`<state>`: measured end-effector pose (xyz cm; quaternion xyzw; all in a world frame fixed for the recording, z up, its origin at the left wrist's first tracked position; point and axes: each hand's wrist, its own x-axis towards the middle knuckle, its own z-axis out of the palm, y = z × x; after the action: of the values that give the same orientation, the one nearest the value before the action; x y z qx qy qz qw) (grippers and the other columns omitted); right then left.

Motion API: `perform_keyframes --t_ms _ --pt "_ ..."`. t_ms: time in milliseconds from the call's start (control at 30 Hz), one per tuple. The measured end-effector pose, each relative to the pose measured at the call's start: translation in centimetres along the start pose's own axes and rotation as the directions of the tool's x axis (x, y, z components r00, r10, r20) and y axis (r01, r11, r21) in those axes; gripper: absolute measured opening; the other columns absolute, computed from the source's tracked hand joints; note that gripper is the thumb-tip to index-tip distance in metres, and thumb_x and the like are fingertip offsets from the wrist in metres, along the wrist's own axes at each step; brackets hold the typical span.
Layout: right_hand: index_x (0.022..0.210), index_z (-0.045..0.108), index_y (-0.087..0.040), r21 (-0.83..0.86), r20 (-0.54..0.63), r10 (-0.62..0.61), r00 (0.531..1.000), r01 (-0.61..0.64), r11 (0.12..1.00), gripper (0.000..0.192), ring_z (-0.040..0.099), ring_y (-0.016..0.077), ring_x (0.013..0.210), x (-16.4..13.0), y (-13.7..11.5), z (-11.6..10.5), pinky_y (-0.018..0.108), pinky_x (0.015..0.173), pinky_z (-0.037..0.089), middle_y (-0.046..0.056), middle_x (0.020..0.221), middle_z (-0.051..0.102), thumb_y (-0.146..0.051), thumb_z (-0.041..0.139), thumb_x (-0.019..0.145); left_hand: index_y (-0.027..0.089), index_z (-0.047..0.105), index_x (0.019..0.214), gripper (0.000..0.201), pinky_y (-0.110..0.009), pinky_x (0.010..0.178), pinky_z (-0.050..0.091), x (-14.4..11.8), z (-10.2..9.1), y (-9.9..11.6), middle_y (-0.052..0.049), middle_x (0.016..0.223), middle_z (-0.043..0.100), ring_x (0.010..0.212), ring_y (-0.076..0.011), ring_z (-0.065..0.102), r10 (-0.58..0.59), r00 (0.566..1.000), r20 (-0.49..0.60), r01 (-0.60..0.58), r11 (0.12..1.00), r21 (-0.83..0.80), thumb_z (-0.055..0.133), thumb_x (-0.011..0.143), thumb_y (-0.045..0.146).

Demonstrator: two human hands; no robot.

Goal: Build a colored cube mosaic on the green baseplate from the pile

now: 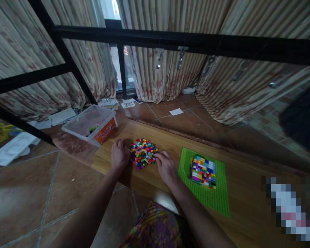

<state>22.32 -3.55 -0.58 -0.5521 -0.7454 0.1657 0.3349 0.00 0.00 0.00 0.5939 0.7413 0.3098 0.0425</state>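
Observation:
A heap of small multicoloured bricks [143,152] lies on a low wooden board [243,186]. My left hand [119,155] rests on the board against the heap's left side, fingers curled. My right hand [166,166] touches the heap's right edge, fingertips among the bricks; whether it pinches one is hidden. To the right lies a green baseplate [212,198] with a block of stacked coloured bricks [203,171] built on it.
A clear plastic box with an orange label [91,124] stands at the board's far left corner. Papers [62,116] litter the tiled floor by the curtains. Black metal bars [170,39] cross overhead. A dark shape [303,119] is at the right edge.

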Motion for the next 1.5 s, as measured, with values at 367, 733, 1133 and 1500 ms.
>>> perform_keyframes --t_ms 367,733,1133,1500 --pt "0.097 0.066 -0.022 0.013 0.014 -0.025 1.0 0.025 1.0 0.018 0.059 0.019 0.089 -1.3 0.7 -1.2 0.031 0.081 0.047 0.005 0.095 0.063 -0.016 0.05 0.092 0.015 0.064 0.111 0.034 -0.043 0.099 0.044 0.1 0.1 -0.1 -0.014 0.115 0.063 0.109 -0.0277 0.056 -0.007 1.0 -0.011 0.007 1.0 -0.004 0.042 0.083 0.017" --pt "0.087 0.064 -0.021 0.013 0.007 0.005 1.0 -0.005 1.0 0.02 0.06 0.0184 0.084 -2.1 -1.5 -2.4 0.029 0.076 0.048 0.004 0.085 0.062 -0.017 0.046 0.095 0.013 0.064 0.107 0.034 -0.044 0.099 0.043 0.4 -0.2 0.0 -0.015 0.114 0.064 0.109 -0.0292 0.055 -0.004 1.0 0.02 0.003 0.999 0.045 0.041 0.084 0.021" --pt "0.099 0.069 -0.022 0.169 -0.258 0.375 0.89 -0.341 0.925 0.025 0.067 0.0197 0.083 -5.0 3.6 -15.1 0.032 0.076 0.051 0.005 0.094 0.072 -0.037 0.05 0.091 0.015 0.064 0.103 0.034 -0.045 0.099 0.043 0.9 0.0 -0.3 -0.015 0.114 0.063 0.109 -0.0305 0.055 0.001 1.0 0.019 -0.003 0.998 0.062 0.039 0.085 0.028" --pt "0.085 0.072 -0.022 0.129 -0.153 0.282 0.947 -0.264 0.956 0.021 0.064 0.0215 0.095 -1.2 8.7 -14.0 0.037 0.091 0.045 0.005 0.095 0.071 -0.036 0.056 0.082 0.015 0.065 0.098 0.033 -0.045 0.097 0.043 0.9 0.0 -0.1 -0.016 0.11 0.064 0.106 -0.0305 0.055 0.008 1.0 0.014 -0.009 0.998 0.064 0.038 0.083 0.027"
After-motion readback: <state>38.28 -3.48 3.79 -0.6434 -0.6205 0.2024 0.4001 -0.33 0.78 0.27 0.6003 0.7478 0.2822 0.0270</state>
